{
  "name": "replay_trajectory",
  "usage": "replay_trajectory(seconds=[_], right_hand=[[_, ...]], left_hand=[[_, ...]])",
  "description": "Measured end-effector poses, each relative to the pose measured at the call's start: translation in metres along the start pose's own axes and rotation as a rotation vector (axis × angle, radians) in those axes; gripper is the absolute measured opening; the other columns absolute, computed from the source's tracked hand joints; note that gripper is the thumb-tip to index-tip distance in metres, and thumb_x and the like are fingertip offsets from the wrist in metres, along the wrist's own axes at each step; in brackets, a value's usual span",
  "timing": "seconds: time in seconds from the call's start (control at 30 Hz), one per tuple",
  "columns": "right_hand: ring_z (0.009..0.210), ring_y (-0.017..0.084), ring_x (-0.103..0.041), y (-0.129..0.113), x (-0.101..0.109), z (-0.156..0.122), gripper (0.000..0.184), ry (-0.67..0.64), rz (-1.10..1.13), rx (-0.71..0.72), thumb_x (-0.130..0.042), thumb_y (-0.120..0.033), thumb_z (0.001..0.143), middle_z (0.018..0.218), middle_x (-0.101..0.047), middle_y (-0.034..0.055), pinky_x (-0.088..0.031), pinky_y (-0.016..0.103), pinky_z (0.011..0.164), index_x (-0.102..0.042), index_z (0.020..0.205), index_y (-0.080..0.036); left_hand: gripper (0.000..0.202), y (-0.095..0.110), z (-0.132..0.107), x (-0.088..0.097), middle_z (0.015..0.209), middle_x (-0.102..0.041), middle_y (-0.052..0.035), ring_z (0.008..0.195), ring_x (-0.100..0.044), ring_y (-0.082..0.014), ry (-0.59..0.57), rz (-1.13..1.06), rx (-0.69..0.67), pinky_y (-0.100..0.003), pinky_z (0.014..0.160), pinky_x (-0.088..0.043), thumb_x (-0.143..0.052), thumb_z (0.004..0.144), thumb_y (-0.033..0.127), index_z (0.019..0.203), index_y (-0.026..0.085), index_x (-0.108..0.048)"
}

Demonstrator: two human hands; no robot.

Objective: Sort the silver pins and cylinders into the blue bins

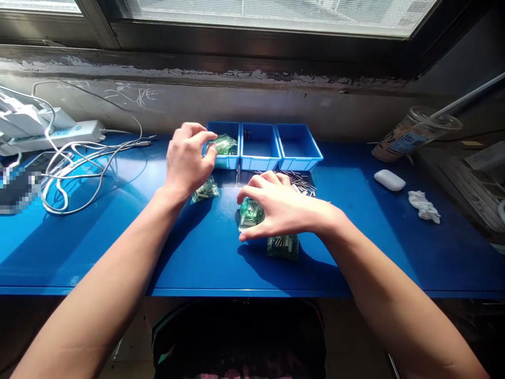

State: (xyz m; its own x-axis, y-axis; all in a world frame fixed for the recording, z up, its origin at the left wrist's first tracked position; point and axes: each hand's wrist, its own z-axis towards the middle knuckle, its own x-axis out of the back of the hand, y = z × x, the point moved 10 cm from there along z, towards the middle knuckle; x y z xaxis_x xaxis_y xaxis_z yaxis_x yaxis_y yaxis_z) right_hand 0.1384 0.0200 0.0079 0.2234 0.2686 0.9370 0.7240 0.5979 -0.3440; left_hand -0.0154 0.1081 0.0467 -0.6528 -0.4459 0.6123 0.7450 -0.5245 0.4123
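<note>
My left hand point(189, 155) is at the left blue bin point(223, 162), its thumb and forefinger apart beside a clear green packet point(224, 143) in that bin. Below that hand, a second packet point(205, 190) with small pieces inside lies on the table. My right hand point(276, 205) spreads palm down over another green packet point(251, 213), thumb and fingers on either side of it. A further packet point(283, 246), holding slim metal pieces, lies under the right wrist. Behind the right hand is a pile of thin dark metal pins point(302, 182), partly hidden.
The middle bin point(260, 159) contains a few small dark pieces, next to the right bin point(303, 160). White cables point(79, 173) and a power strip point(79, 131) lie left. A plastic cup point(410, 137), white case point(390, 180) and crumpled tissue point(424, 206) are right.
</note>
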Motion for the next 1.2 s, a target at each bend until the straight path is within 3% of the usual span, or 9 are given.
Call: replay_trajectory(seconds=[0.13, 0.3, 0.4, 0.5, 0.63, 0.7, 0.8, 1.0, 1.2], right_hand=[[0.12, 0.04, -0.049, -0.001, -0.002, 0.001, 0.053, -0.015, -0.004, 0.009, -0.074, -0.063, 0.085, 0.118, -0.064, 0.0133, -0.03, 0.069, 0.11, -0.069, 0.123, -0.026], [0.117, 0.036, -0.054, -0.003, 0.001, 0.002, 0.03, 0.006, 0.029, 0.017, -0.066, -0.05, 0.095, 0.111, -0.067, 0.0101, -0.025, 0.069, 0.113, -0.075, 0.113, -0.028], [0.113, 0.033, -0.059, -0.006, 0.007, 0.002, 0.024, 0.075, 0.052, 0.031, -0.064, -0.038, 0.095, 0.108, -0.071, 0.0086, -0.018, 0.069, 0.116, -0.077, 0.111, -0.027], [0.106, 0.028, -0.066, -0.005, 0.018, 0.003, 0.023, 0.2, 0.122, 0.045, -0.063, -0.029, 0.095, 0.106, -0.075, 0.0063, -0.019, 0.064, 0.118, -0.076, 0.113, -0.025], [0.091, 0.023, -0.07, 0.003, 0.035, 0.002, 0.02, 0.395, 0.258, 0.057, -0.061, -0.022, 0.095, 0.097, -0.077, 0.0045, -0.046, 0.042, 0.096, -0.077, 0.106, -0.022], [0.083, 0.02, -0.069, 0.011, 0.044, -0.001, 0.021, 0.499, 0.318, 0.036, -0.06, -0.019, 0.095, 0.093, -0.077, 0.0039, -0.049, 0.036, 0.082, -0.079, 0.104, -0.021], [0.078, 0.019, -0.067, 0.022, 0.055, -0.006, 0.02, 0.632, 0.413, -0.01, -0.06, -0.021, 0.096, 0.089, -0.076, 0.0032, -0.051, 0.034, 0.074, -0.079, 0.104, -0.022], [0.087, 0.02, -0.069, 0.038, 0.072, -0.019, 0.016, 0.843, 0.652, -0.086, -0.067, -0.032, 0.095, 0.096, -0.075, 0.0045, -0.057, 0.036, 0.077, -0.077, 0.102, -0.022], [0.106, 0.025, -0.071, 0.045, 0.071, -0.019, 0.024, 0.883, 0.786, -0.068, -0.069, -0.038, 0.094, 0.11, -0.074, 0.0058, -0.061, 0.041, 0.089, -0.075, 0.113, -0.024]], left_hand=[[0.028, -0.005, -0.006, -0.026, 0.116, -0.074, -0.0102, 0.122, -0.059, -0.0384, -0.179, 0.02, 0.011, -0.056, 0.105, -0.04, -0.057, 0.096, 0.04, 0.103, 0.026, -0.081], [0.042, 0.004, -0.008, -0.024, 0.136, -0.069, -0.0108, 0.134, -0.051, -0.0405, -0.185, 0.021, 0.01, -0.059, 0.113, -0.032, -0.058, 0.099, 0.051, 0.129, 0.028, -0.073], [0.036, 0.012, -0.01, -0.025, 0.134, -0.069, -0.0091, 0.137, -0.048, -0.0413, -0.215, 0.007, -0.02, -0.061, 0.116, -0.027, -0.061, 0.098, 0.05, 0.124, 0.029, -0.075], [0.027, 0.023, -0.009, -0.013, 0.131, -0.069, -0.0085, 0.139, -0.044, -0.0404, -0.143, -0.089, -0.021, -0.058, 0.116, -0.031, -0.068, 0.094, 0.043, 0.116, 0.031, -0.077], [0.028, 0.041, -0.01, -0.002, 0.117, -0.073, -0.0087, 0.12, -0.059, -0.0329, -0.114, -0.312, 0.001, -0.047, 0.107, -0.045, -0.062, 0.099, 0.046, 0.107, 0.026, -0.079], [0.039, 0.047, -0.013, -0.008, 0.112, -0.075, -0.0083, 0.108, -0.065, -0.028, -0.183, -0.448, 0.029, -0.041, 0.099, -0.05, -0.054, 0.103, 0.052, 0.108, 0.022, -0.078], [0.049, 0.049, -0.02, -0.022, 0.112, -0.076, -0.0089, 0.104, -0.069, -0.025, -0.276, -0.573, 0.086, -0.034, 0.091, -0.053, -0.05, 0.104, 0.059, 0.114, 0.019, -0.076], [0.054, 0.048, -0.025, -0.036, 0.11, -0.075, -0.008, 0.099, -0.068, -0.0241, -0.374, -0.621, 0.117, -0.031, 0.08, -0.053, -0.053, 0.102, 0.066, 0.118, 0.02, -0.075], [0.039, 0.052, -0.027, -0.039, 0.078, -0.067, -0.0027, 0.067, -0.058, -0.0175, -0.398, -0.662, 0.159, -0.029, 0.06, -0.045, -0.073, 0.091, 0.058, 0.096, 0.02, -0.076]])
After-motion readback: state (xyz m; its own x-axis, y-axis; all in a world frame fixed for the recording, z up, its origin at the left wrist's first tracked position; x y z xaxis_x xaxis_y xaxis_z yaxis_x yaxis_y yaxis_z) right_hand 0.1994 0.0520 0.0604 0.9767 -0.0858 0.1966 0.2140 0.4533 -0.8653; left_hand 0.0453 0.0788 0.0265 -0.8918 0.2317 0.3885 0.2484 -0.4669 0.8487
